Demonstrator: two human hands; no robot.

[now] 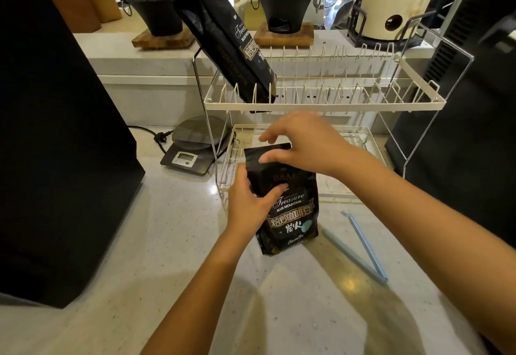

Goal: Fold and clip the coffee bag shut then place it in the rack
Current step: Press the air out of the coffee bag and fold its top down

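Note:
A black coffee bag with gold lettering stands upright on the pale counter in front of the rack. My left hand grips its left side, thumb across the front. My right hand presses on the bag's folded-over top, fingers bent down on the flap. A light blue sealing clip, opened in a V, lies on the counter to the right of the bag, untouched. The white two-tier wire rack stands just behind; a second black coffee bag leans in the left end of its upper tier.
A digital scale sits left of the rack with a cable trailing off. A large black machine fills the left side, another dark appliance the right. Black stoves on wooden boards stand on the raised ledge behind.

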